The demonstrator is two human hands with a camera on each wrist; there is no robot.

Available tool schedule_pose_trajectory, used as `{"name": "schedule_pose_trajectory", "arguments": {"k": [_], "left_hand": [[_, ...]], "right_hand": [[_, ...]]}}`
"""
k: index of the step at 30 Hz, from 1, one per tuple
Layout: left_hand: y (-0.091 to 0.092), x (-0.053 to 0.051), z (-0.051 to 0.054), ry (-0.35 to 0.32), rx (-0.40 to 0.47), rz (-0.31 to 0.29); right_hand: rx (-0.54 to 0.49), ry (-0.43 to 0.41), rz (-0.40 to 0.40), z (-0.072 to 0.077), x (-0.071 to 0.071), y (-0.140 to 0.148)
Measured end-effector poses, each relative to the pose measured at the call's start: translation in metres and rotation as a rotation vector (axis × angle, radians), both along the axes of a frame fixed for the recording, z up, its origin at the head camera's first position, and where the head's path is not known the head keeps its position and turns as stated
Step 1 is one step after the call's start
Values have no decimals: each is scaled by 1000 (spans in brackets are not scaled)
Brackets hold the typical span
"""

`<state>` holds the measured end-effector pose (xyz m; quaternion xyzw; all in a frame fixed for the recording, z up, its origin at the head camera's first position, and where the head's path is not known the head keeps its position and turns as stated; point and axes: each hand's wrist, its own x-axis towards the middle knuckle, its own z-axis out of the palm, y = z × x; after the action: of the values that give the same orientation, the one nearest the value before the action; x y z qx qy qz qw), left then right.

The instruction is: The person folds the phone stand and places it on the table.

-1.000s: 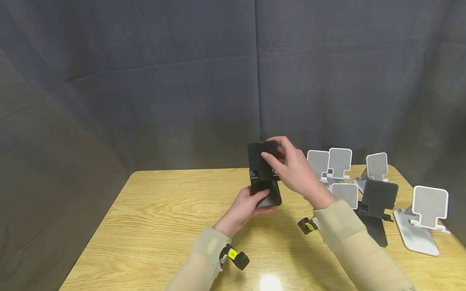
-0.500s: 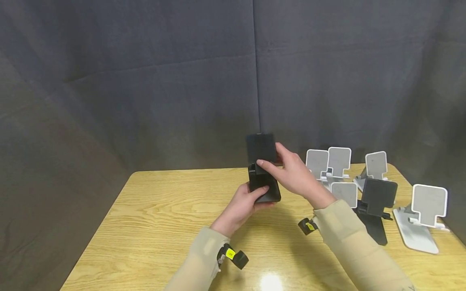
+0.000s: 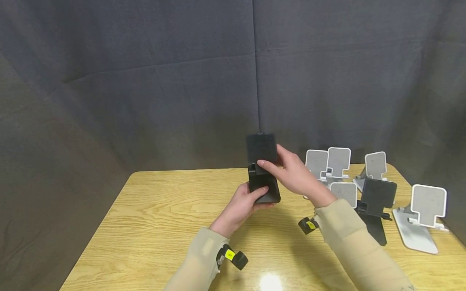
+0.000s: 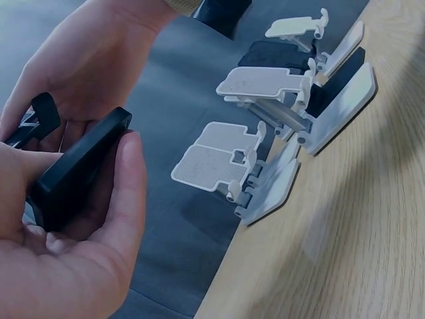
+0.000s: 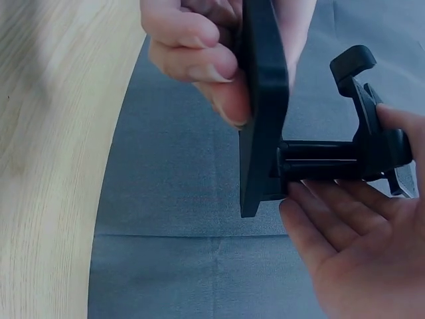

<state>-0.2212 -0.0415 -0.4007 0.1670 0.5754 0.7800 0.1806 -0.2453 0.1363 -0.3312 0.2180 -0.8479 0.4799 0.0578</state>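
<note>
A black folding phone stand (image 3: 261,148) is held up over the back of the table in the head view. My left hand (image 3: 238,206) grips its base plate, thumb on the upper face and fingers underneath. With thumb and fingers, my right hand (image 3: 295,174) holds the stand's right side near the hinge. In the right wrist view the base (image 5: 264,100) is upright on edge, and a short double-bar arm (image 5: 322,159) joins it to the holder plate. The fingers of the right hand lie under that arm. In the left wrist view the base (image 4: 83,166) sits between the left fingers.
Several white phone stands with grey pads, such as the near one (image 3: 429,206), stand unfolded on the table's right side. Among them is a black stand (image 3: 379,198). A dark cloth (image 3: 182,101) hangs behind the wooden table (image 3: 164,218).
Since one second ago the holder plate has moved up, away from the base, and the right hand has slid lower along it. In the last half second almost nothing moves.
</note>
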Motion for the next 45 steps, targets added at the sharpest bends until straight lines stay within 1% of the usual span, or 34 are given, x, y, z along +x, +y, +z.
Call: {"name": "schedule_pose_trajectory", "arguments": {"k": [6, 11, 20, 28, 32, 36, 45], "left_hand": [[0, -1, 0, 11, -2, -1], [1, -2, -2, 8, -10, 14], [3, -1, -2, 12, -35, 24], [6, -1, -2, 6, -29, 19], [8, -1, -2, -1, -24, 12], [9, -1, -2, 1, -20, 5], [8, -1, -1, -7, -11, 3]], "right_hand": [[-17, -27, 16, 3, -1, 1], [-35, -34, 18, 1, -3, 1], [-32, 13, -36, -6, -11, -2], [-8, 101, -129, -11, -18, -2], [-8, 130, -148, -12, -20, -1], [4, 138, -154, -10, -20, 0], [-3, 112, -148, -10, -19, 0]]}}
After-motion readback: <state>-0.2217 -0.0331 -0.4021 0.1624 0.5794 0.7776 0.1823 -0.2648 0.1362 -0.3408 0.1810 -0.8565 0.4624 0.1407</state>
